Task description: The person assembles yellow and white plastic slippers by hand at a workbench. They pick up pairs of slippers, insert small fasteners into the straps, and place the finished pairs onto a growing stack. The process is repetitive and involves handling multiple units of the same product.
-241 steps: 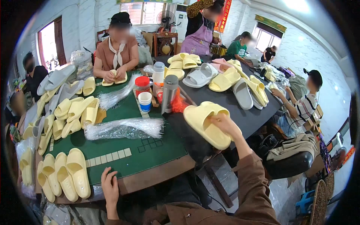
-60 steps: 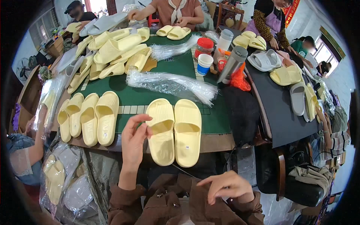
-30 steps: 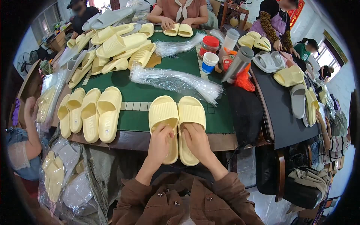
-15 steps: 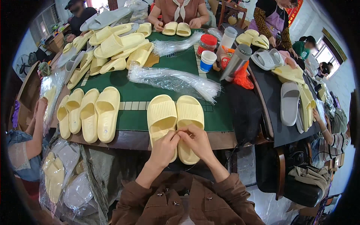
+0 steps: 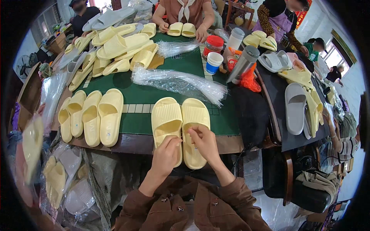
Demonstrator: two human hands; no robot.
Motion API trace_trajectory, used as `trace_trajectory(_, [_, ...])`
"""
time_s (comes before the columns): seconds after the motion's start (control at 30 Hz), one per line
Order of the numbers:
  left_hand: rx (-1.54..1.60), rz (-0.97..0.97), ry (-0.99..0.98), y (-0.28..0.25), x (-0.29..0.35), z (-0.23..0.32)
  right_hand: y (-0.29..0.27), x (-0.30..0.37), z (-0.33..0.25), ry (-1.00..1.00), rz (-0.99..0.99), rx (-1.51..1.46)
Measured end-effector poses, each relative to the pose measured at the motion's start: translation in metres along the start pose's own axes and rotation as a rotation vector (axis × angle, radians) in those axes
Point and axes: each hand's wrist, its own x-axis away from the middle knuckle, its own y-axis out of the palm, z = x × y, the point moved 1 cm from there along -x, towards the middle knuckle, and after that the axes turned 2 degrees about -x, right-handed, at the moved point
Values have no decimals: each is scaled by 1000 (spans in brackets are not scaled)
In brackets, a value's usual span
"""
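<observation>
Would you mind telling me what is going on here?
A person in brown sleeves has the left hand and right hand over a pair of yellow slippers, one hand at each slipper, at the green table's near edge; whether either holds anything is unclear. Four more yellow slippers are lined up leftward, and a bundle of clear strands lies beyond the pair. Opposite, a co-worker's hands are beside another yellow pair.

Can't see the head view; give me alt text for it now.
The left hand and right hand are close together over two yellow slippers at the near edge of a green-topped table. A row of four slippers sits left; clear plastic strands lie beyond.
</observation>
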Motion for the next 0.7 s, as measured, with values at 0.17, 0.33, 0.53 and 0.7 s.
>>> trace_trajectory(0.17, [258, -15, -376, -11, 5, -25, -7, 3, 10, 40, -42, -203])
trace_trajectory(0.33, [182, -37, -408, -23, -13, -15, -8, 4, 6, -398, 40, 354])
trace_trajectory(0.53, [-142, -144, -237, 13, -16, -19, 8, -13, 16, -476, -8, 700])
trace_trajectory(0.7, [-83, -353, -317, 11, -40, -21, 7, -44, 40, -148, -273, 664])
